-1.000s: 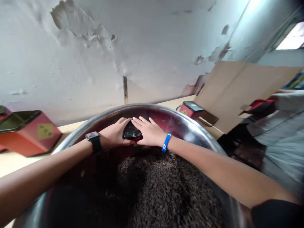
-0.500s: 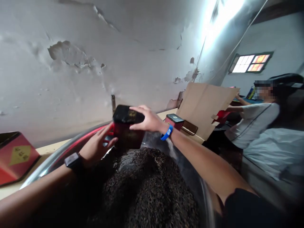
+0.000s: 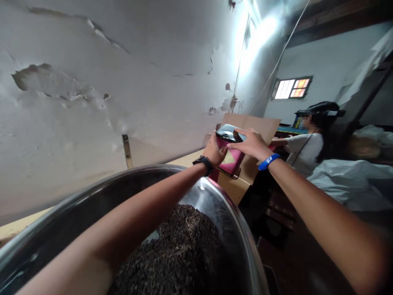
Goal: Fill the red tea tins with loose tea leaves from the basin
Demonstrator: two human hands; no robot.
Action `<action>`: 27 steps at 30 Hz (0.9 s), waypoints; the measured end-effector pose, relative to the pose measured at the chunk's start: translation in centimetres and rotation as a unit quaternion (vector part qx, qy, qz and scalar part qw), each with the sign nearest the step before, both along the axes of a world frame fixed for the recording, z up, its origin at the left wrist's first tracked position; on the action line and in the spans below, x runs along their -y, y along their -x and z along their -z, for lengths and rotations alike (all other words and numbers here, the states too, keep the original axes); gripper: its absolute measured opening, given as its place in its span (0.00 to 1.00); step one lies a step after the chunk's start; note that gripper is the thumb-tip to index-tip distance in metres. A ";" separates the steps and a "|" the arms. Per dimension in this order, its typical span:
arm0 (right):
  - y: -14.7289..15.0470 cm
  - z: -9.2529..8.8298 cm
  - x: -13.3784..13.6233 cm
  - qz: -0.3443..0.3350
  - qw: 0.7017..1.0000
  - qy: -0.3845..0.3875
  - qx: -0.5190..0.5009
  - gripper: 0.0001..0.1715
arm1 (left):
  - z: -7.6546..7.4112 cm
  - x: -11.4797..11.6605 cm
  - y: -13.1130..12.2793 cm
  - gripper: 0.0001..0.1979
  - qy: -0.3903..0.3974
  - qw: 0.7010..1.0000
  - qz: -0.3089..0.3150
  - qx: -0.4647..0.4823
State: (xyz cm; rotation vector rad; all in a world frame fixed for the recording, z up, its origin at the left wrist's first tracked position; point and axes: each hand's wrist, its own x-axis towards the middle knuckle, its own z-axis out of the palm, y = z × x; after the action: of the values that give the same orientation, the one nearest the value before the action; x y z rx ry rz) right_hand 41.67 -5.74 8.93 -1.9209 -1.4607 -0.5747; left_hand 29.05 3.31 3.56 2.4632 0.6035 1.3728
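Both hands are on a red tin point(image 3: 231, 166) with a shiny dark top and a yellow label, beyond the right rim of a big round metal basin point(image 3: 242, 229). My left hand point(image 3: 215, 150) grips the tin's left side, thumb over the front. My right hand point(image 3: 250, 143) holds its top and right side, fingers reaching over the upper edge. A mound of dark dried leaves, like loose tea point(image 3: 184, 237), lies in the basin under my left forearm. The tin's underside and back are hidden.
A pale table point(image 3: 184, 159) runs along the peeling wall behind the basin. A large cardboard piece point(image 3: 264, 127) stands past the tin. Farther right is a person in a white shirt point(image 3: 302, 147), near whitish plastic sheeting point(image 3: 346, 176).
Both hands have moved right, from above the leaves to beyond the basin's rim, where they hold a tin. The view has turned right, and the open red tin at left is out of view.
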 end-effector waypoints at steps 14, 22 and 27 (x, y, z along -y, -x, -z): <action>-10.2 16.1 -1.1 0.045 0.982 0.179 -0.050 0.38 | 10.5 1.8 -8.6 0.30 -0.016 0.933 -0.009 -0.360; -12.0 18.8 1.5 0.010 0.976 0.206 0.063 0.44 | 10.0 2.0 -9.4 0.31 -0.029 0.899 0.029 -0.435; -10.9 19.2 -0.5 0.054 0.979 0.191 0.051 0.42 | 10.1 0.4 -9.4 0.39 -0.019 0.895 0.015 -0.445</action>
State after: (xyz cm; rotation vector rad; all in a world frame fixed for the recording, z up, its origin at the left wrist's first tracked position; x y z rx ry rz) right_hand 52.55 -5.20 -10.29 -2.3072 -1.6326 -0.4717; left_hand 38.43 2.87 -6.52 3.0333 0.6897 0.1473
